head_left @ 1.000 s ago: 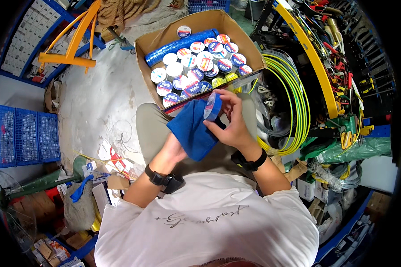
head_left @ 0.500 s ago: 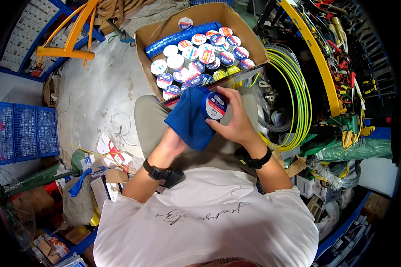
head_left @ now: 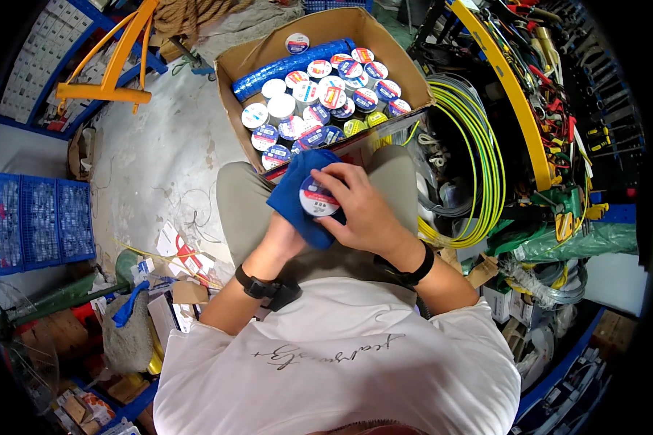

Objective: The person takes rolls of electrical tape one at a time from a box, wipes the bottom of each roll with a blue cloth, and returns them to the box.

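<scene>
A roll of electrical tape (head_left: 317, 199) with a blue, white and red label rests against a blue cloth (head_left: 286, 194), above my lap. My right hand (head_left: 366, 212) grips the roll from its right side, thumb below and fingers over the top. Beneath the cloth is my left hand (head_left: 284, 236), closed around it; most of its fingers are hidden. Just beyond my hands stands an open cardboard box (head_left: 403, 65) full of tape rolls. Their round labels are mostly white, blue and red, with a few yellow ones, and a long blue-wrapped stack (head_left: 283, 69) lies along the back.
Right of the box hangs a coil of yellow-green wire (head_left: 495, 167), beside a yellow-edged rack (head_left: 511, 80) of hand tools. Blue baskets (head_left: 40, 225) stand at the left. A yellow metal frame (head_left: 112, 90) rises at the upper left. Cardboard scraps (head_left: 189, 292) lie near my left elbow.
My right hand has moved left and slightly down with the tape roll, bringing it over the middle of the cloth. The cloth now lies behind and around the roll.
</scene>
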{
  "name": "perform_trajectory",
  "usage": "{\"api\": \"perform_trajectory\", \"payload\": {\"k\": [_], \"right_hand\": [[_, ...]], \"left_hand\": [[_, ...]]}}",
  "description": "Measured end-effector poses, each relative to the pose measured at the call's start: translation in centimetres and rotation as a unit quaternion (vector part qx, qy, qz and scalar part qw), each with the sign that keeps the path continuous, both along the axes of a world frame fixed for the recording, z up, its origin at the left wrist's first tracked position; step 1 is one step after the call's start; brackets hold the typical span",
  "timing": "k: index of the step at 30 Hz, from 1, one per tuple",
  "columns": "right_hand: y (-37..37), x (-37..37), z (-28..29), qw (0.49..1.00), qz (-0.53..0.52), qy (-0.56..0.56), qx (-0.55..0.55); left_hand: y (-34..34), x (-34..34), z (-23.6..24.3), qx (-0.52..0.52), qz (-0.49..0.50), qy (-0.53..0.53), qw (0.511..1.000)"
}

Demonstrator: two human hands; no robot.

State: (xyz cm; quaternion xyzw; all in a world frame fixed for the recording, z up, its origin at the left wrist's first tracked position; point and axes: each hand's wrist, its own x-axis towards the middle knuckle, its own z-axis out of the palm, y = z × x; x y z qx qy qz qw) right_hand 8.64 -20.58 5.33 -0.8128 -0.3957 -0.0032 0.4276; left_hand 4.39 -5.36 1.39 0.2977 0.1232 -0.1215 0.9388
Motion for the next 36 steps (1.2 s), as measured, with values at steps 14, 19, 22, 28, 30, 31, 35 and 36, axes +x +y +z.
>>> {"api": "perform_trajectory", "payload": {"k": [14,19,22,28,30,31,35,36], "right_hand": [[0.7,-0.5,-1.0,0.999,-0.023,-0.003,0.021],[0.4,0.1,-0.7,0.997,0.043,-0.06,0.005],[0.5,0.3,-0.8,0.996,0.069,-0.048,0.021],[0.4,0.0,0.4,1.0,-0.018,0.013,0.009],[0.2,0.1,0.3,0.999,-0.008,0.032,-0.01],[0.2,0.3,0.1,0.999,0.033,0.018,0.006],[0.3,1.0,-0.4,0.991,0.116,-0.059,-0.008],[0.4,0.9,-0.3,0.991,0.122,-0.057,-0.008]], "left_hand": [[0.6,0.2,0.9,0.021,0.028,0.034,0.999],[0.9,0.0,0.7,0.012,0.024,0.041,0.999],[1.1,0.2,0.3,-0.014,0.012,0.048,0.999],[0.9,0.1,0.3,0.005,0.039,0.031,0.999],[0.8,-0.1,0.1,-0.007,0.037,0.036,0.999],[0.8,-0.1,0.2,-0.007,0.037,0.035,0.999],[1.1,-0.1,0.6,-0.039,0.044,0.037,0.998],[1.2,0.2,0.5,-0.038,0.052,0.048,0.997]]}}
